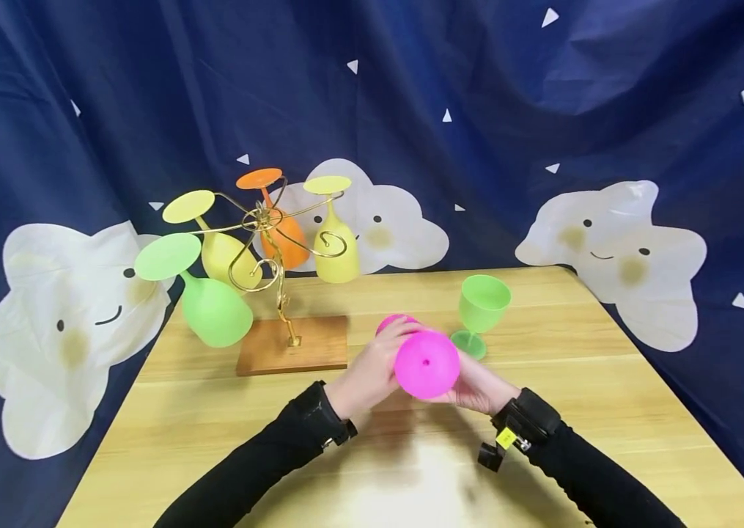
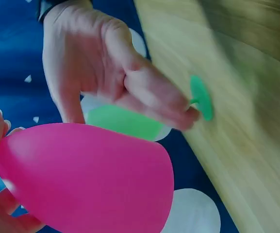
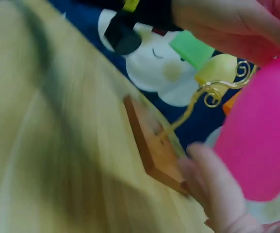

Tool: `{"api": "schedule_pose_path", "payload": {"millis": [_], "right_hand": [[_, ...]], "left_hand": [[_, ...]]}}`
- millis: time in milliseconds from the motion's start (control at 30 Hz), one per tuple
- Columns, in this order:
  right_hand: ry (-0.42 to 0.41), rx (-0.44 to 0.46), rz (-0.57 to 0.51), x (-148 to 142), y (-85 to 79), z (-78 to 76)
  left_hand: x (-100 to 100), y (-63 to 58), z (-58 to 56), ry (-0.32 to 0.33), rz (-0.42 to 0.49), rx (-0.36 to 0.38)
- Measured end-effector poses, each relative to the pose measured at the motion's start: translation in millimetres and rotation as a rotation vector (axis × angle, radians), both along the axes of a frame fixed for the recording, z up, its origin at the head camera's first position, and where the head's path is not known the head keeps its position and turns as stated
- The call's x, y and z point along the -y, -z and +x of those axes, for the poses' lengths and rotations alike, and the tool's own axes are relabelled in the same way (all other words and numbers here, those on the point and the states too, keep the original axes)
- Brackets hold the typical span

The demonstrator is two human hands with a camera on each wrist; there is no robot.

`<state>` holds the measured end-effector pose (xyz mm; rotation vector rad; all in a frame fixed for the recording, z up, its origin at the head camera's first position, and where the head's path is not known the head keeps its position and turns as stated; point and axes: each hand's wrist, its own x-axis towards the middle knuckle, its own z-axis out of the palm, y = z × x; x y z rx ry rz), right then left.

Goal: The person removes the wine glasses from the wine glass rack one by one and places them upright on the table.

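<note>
My left hand [image 1: 370, 372] grips a pink plastic goblet [image 1: 426, 364] near its narrow stem end, with the goblet's foot facing up toward the head camera. In the left wrist view the goblet's bowl [image 2: 96, 174] points its wide rim toward the table side. My right hand [image 1: 473, 385] is close beside the goblet, partly hidden behind the foot. Its fingers look loose and apart in the left wrist view, and blurred fingers [image 3: 217, 187] come near the bowl in the right wrist view. Just beyond the right hand, a green goblet [image 1: 482, 302] stands upright on the table.
Left of my hands stands a gold wire goblet rack [image 1: 281, 293] on a wooden base [image 1: 319, 352]. Upside down on its arms hang a green goblet [image 1: 213, 312], an orange goblet [image 1: 286, 238] and two yellow ones. A dark blue curtain [image 1: 411, 44] closes off the table's back.
</note>
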<state>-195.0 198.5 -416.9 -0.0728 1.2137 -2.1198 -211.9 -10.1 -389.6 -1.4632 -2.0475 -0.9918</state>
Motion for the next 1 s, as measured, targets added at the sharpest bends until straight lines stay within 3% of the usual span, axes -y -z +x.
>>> {"api": "schedule_pose_path", "payload": {"millis": [67,133,267,367,467,567,667,767,833,1000], "right_hand": [[-0.038,0.081,-0.095,4,2.9,-4.2],[-0.068,0.121,-0.119,8,4.0,-7.9],[-0.064,0.154,-0.051,15,2.5,-15.4],[0.000,0.148,-0.006,16,-4.8,-24.4],[0.122,0.099,0.013,13,-19.2,-37.6],[0.237,-0.027,0.048,10,-36.8,-52.5],[0.330,-0.172,0.122,9,-51.4,-63.8],[0.424,-0.352,0.254,14,-58.1,-68.7],[0.502,-0.484,0.372,21,-59.4,-67.7],[0.682,-0.835,0.643,36,-46.5,-62.0]], "left_hand": [[-3,6.7,1.4,-0.002,-0.036,-0.064],[-5,13.6,3.2,-0.005,-0.070,-0.119],[-6,24.0,3.6,-0.011,-0.101,-0.201],[-3,23.3,-1.2,-0.007,-0.101,-0.174],[4,15.8,-11.0,-0.006,-0.102,-0.010],[13,6.3,-26.9,0.005,-0.017,0.287],[17,0.1,-45.2,0.089,0.161,0.658],[14,-2.2,-58.5,0.106,0.271,0.903],[5,-1.4,-64.1,0.049,0.275,0.964],[-21,12.8,-77.3,-0.102,0.263,0.971]]}}
